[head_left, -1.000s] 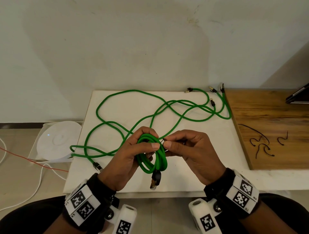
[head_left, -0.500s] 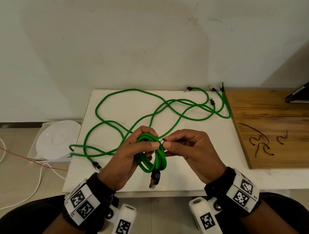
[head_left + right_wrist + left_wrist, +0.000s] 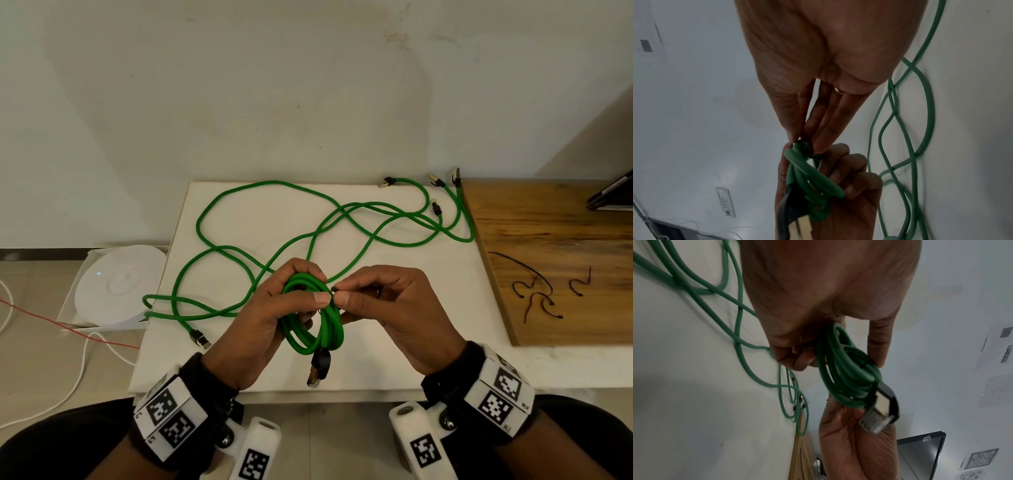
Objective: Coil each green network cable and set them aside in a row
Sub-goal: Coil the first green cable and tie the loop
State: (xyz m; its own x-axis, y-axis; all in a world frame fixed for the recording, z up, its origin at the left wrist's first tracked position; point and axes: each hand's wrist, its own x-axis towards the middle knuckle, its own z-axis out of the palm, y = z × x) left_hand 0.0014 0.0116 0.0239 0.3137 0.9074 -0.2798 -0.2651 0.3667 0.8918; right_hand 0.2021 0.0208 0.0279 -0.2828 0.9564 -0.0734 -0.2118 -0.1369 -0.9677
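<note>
My left hand (image 3: 317,284) grips a coiled green network cable (image 3: 315,329) just above the white board (image 3: 428,308); its black and gold plug (image 3: 318,370) hangs below the coil. My right hand (image 3: 339,293) pinches a thin black twist tie (image 3: 807,146) at the top of the coil, thumb and forefinger meeting my left thumb. In the left wrist view the tie (image 3: 865,364) crosses the coil (image 3: 846,369) near the plug (image 3: 879,410). Several loose green cables (image 3: 274,186) sprawl across the board behind my hands.
A wooden board (image 3: 548,222) adjoins on the right and carries several black twist ties (image 3: 534,294). A dark flat object (image 3: 613,195) lies at its far corner. On the floor to the left sits a round white device (image 3: 116,284) with white and red wires.
</note>
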